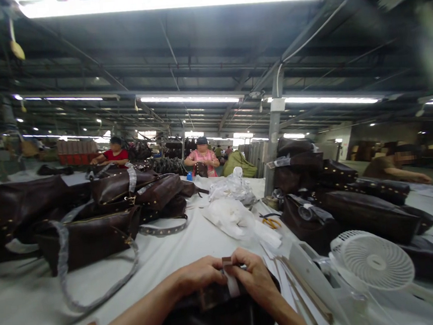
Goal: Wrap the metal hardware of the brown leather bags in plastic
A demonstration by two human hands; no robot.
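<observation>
A dark brown leather bag (215,323) lies close in front of me at the bottom of the view. Above its top edge, my left hand (206,273) and my right hand (253,270) meet with their fingers bent inward. Between the fingertips is a small brown strip (226,260), pinched from both sides. A whitish strip (232,285) hangs just below it against the bag; I cannot tell whether the two are one piece. Part of the bag's upper edge is hidden behind my hands and forearms.
Dark leather bags with plastic-wrapped straps (90,237) lie left; more bags (364,210) are piled right. Crumpled plastic (231,217), yellow-handled scissors (271,222), long strips (304,296) and a white fan (372,260) are nearby. Other people (203,158) work beyond.
</observation>
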